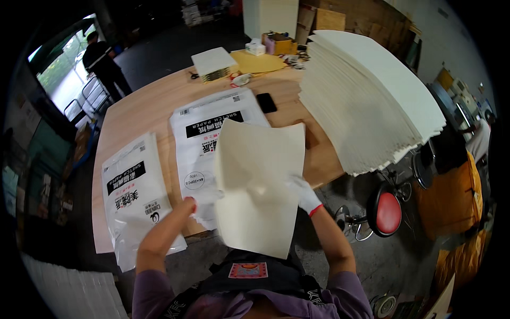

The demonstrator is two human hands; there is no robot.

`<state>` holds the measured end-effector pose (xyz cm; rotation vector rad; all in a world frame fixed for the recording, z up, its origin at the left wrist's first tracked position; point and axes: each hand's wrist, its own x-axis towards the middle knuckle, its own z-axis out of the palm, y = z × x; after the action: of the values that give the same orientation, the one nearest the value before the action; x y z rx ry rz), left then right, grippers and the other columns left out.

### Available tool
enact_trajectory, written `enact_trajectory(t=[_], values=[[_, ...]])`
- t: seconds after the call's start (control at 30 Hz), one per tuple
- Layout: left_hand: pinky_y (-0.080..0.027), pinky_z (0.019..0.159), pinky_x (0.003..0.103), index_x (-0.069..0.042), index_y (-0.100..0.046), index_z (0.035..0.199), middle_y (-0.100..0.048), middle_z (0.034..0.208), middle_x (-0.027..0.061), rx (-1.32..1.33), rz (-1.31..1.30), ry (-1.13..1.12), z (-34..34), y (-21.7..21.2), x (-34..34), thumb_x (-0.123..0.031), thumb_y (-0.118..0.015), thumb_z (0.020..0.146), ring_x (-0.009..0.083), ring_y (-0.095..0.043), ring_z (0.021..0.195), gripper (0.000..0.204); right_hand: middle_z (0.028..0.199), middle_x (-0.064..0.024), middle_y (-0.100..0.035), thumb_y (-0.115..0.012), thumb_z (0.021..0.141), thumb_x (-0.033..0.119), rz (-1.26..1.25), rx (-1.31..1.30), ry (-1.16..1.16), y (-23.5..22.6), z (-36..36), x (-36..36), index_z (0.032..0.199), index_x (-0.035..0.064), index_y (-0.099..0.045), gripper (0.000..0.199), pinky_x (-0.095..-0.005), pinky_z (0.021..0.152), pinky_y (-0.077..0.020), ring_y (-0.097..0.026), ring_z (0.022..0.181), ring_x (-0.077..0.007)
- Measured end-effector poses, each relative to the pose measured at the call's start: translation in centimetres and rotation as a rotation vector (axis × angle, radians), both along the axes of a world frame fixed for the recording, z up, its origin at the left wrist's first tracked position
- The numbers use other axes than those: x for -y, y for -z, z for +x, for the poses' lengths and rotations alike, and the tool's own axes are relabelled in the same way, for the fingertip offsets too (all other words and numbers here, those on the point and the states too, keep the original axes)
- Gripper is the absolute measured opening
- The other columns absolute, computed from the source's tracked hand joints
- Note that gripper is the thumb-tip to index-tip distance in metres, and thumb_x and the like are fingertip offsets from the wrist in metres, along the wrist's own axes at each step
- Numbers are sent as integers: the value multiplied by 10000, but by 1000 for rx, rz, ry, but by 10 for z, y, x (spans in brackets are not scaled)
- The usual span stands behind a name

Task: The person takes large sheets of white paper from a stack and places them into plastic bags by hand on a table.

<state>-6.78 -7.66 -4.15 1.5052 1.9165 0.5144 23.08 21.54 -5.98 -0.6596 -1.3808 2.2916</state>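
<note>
A large cream sheet of drawing paper [260, 186], perhaps a thin stack, is held upright in front of me, bowed between my hands. My left hand [206, 201], in a white glove with a red cuff, grips its left edge; the fingers are blurred and partly hidden. On the opposite edge my right hand [304, 194], gloved the same way, is closed with its fingertips behind the paper. Just beyond the sheet lies a white printed plastic paper bag [186, 125] on the wooden table [141, 117]. Another printed bag [125, 199] lies left of it, overhanging the front edge.
A tall fanned stack of paper [361, 101] covers the table's right side. A black phone [266, 102], a white pad [215, 59], yellow sheets [259, 61] and a tissue box [256, 48] lie farther back. A red stool [387, 210] stands at right; a person [103, 64] stands far left.
</note>
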Motion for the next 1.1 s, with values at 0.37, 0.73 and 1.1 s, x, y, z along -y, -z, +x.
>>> enact_trajectory(t=[0.37, 0.73, 1.1], values=[[-395, 1018, 483, 82, -213, 1448, -178, 1491, 353, -387, -61, -200, 224, -85, -76, -320, -639, 789, 451, -279, 1369, 881, 989, -199, -707, -649, 792, 568, 787, 690, 6, -65, -47, 52, 1044, 13, -698, 611, -388, 853, -516, -680, 977, -322], [-482, 837, 412, -99, -633, 1105, -599, 1160, 169, -503, 26, -444, 93, 5, -54, -351, -677, 827, 316, -596, 1071, 378, 799, -206, -682, -725, 798, 458, 1117, 582, -46, -147, -2, 24, 894, -35, -690, 504, -392, 626, -502, -666, 708, -337], [-505, 817, 381, -144, -629, 1196, -648, 1131, 105, -339, -18, -149, 38, -12, -92, -242, -538, 924, 269, -632, 982, 302, 772, -220, -647, -701, 816, 388, 1249, 527, -137, -195, 49, 66, 906, -14, -685, 412, -412, 598, -505, -650, 701, -379]])
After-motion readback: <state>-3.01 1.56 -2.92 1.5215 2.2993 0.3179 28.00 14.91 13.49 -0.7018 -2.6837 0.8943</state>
